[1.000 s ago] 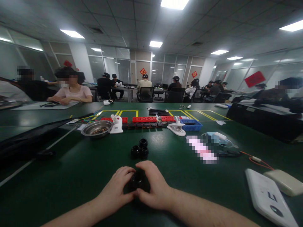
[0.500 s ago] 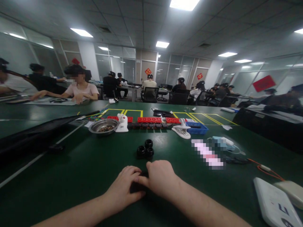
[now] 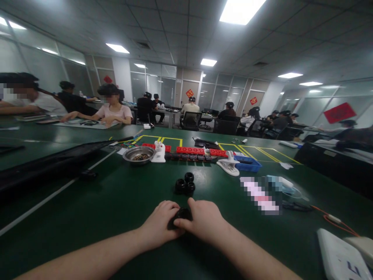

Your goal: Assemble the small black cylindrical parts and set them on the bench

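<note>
Between my two hands is a black round part (image 3: 182, 214), partly hidden by the fingers. My left hand (image 3: 161, 219) curls round its left side, fingers over the far edge and thumb along the near edge. From the right, my right hand (image 3: 202, 217) grips the same part, its thumb lying across the front. Just beyond my hands sit three glossy black ring-like parts (image 3: 185, 184), grouped close together on the green table (image 3: 125, 210).
Farther back are a metal bowl (image 3: 138, 155) of small brass-coloured pieces, a white clamp (image 3: 159, 152), a row of red blocks (image 3: 190, 150), another white clamp (image 3: 229, 165) and a blue tray (image 3: 247, 164). A white device (image 3: 342, 254) lies at right. A co-worker (image 3: 112, 109) sits across the table.
The camera view has turned slightly left, so the scene sits farther right. My hands still hold the black part, and more of its top shows between them.
</note>
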{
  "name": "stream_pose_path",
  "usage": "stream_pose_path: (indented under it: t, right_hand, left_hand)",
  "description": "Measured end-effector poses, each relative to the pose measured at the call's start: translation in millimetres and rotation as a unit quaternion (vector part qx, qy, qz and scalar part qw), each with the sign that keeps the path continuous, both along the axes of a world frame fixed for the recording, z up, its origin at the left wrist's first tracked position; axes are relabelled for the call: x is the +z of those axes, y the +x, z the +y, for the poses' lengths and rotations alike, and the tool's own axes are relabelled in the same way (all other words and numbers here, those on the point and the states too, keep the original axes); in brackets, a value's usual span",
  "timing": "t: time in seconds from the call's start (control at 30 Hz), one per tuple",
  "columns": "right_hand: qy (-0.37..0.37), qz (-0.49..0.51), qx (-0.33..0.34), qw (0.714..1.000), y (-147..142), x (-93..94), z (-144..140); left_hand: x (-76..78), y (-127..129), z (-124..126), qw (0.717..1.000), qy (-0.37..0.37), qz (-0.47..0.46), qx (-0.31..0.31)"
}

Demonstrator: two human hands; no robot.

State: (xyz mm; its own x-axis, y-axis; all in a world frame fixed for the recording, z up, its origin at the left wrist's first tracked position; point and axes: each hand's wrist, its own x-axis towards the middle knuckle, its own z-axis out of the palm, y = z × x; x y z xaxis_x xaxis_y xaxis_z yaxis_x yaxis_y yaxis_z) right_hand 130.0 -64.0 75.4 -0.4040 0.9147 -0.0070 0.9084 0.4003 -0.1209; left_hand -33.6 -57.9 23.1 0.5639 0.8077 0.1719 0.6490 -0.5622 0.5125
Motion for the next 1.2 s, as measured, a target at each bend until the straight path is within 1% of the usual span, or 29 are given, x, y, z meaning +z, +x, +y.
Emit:
stream_pose_path:
  t: [0.03, 0.1, 0.2, 0.3, 0.33, 0.4, 0.5, 0.57, 0.67, 0.73, 0.8, 0.83, 0.9, 0.97, 1.1, 1.2]
  right_hand:
    - [0.002, -0.014, -0.011, 1.000, -2.2, -1.8, -0.3]
    - [0.004, -0.025, -0.013, 1.000, -5.9, -5.1, -1.8]
    - [0.006, -0.009, 0.022, 1.000, -6.3, -9.6, -5.8]
    - [0.012, 0.031, 0.057, 0.998, -3.3, -14.3, -8.9]
    - [0.019, 0.043, 0.053, 0.997, -2.9, -15.8, -9.2]
    - [0.035, 0.053, 0.021, 0.998, -3.9, -18.2, -8.9]
    - [0.050, 0.040, -0.024, 0.998, -8.4, -20.1, -7.4]
    - [0.051, 0.033, -0.026, 0.998, -10.9, -20.8, -7.1]
    - [0.054, 0.048, 0.008, 0.997, -10.7, -21.8, -7.6]
    - [0.045, 0.085, 0.044, 0.994, -8.2, -22.3, -7.2]
    - [0.034, 0.139, 0.058, 0.988, -4.6, -23.1, -5.7]
    - [0.033, 0.166, 0.051, 0.984, -2.5, -23.9, -4.7]
    - [0.039, 0.213, 0.013, 0.976, 2.4, -27.6, -2.9]
    - [0.035, 0.253, -0.024, 0.966, 8.3, -35.1, -2.7]
    - [-0.004, 0.321, -0.040, 0.946, 17.8, -57.8, -7.2]
    - [-0.004, 0.359, -0.047, 0.932, 18.4, -70.6, -8.8]
  left_hand:
    - [1.5, 0.1, -1.3, 1.000, 0.002, -0.001, 0.001]
    - [3.8, 0.1, -3.6, 1.000, 0.000, -0.003, 0.006]
    - [1.9, -0.8, -3.6, 1.000, -0.004, -0.001, 0.005]
    - [-5.7, -1.8, 0.3, 1.000, 0.004, 0.007, 0.006]
    - [-8.2, -2.0, 1.6, 1.000, 0.007, 0.012, 0.005]
    - [-11.1, -2.2, 3.3, 1.000, 0.012, 0.019, -0.001]
    - [-10.0, -2.2, 2.4, 1.000, 0.011, 0.015, -0.002]
    - [-7.7, -2.0, 0.9, 1.000, 0.002, 0.011, 0.003]
    - [-5.1, -1.7, -0.7, 1.000, -0.006, 0.010, 0.006]
    - [-3.7, -1.4, -1.3, 1.000, -0.012, 0.012, 0.008]
    - [-1.6, -1.2, -2.1, 1.000, -0.016, 0.013, 0.009]
    - [-0.3, -1.0, -2.6, 1.000, -0.017, 0.012, 0.009]
    - [2.1, -0.8, -3.5, 1.000, -0.012, 0.010, 0.006]
    - [3.5, -0.5, -3.9, 1.000, -0.008, 0.008, 0.003]
    - [0.1, -0.3, -1.9, 1.000, -0.012, 0.000, 0.005]
    - [-4.8, -0.5, 1.0, 1.000, -0.027, -0.005, 0.012]
